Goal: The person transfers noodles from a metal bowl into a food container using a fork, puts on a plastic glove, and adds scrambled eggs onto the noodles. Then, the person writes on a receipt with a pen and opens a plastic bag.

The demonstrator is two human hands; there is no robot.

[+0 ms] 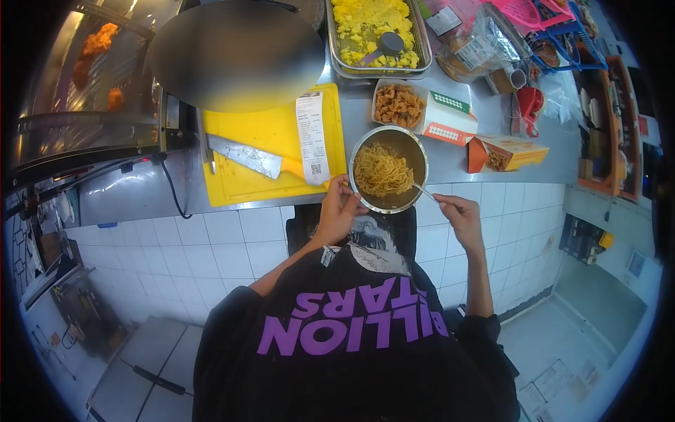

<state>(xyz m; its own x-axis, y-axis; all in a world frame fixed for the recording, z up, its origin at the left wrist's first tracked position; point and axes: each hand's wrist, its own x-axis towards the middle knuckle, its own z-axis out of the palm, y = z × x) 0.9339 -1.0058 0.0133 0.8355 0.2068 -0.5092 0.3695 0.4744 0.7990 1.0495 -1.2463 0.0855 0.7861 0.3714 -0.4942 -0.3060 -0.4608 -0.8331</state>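
A metal bowl (419, 152) with noodles (382, 170) in it is at the counter's front edge. My left hand (340, 211) grips the bowl's rim at its lower left, thumb on the rim. Between the closed fingers of my right hand (457, 211) is the handle of a metal utensil (426, 192), whose other end reaches into the noodles. Left of the bowl lies a yellow cutting board (232, 184), with a yellow-handled knife (253, 157) and a printed receipt (311, 133) on it.
Behind the bowl, an open carton (450, 121) holds fried pieces (399, 105). An orange box (510, 153) stands at the right. A tray (380, 72) of yellow food with a scoop (389, 45) is at the back. Wrapped packages (478, 53) lie at the back right.
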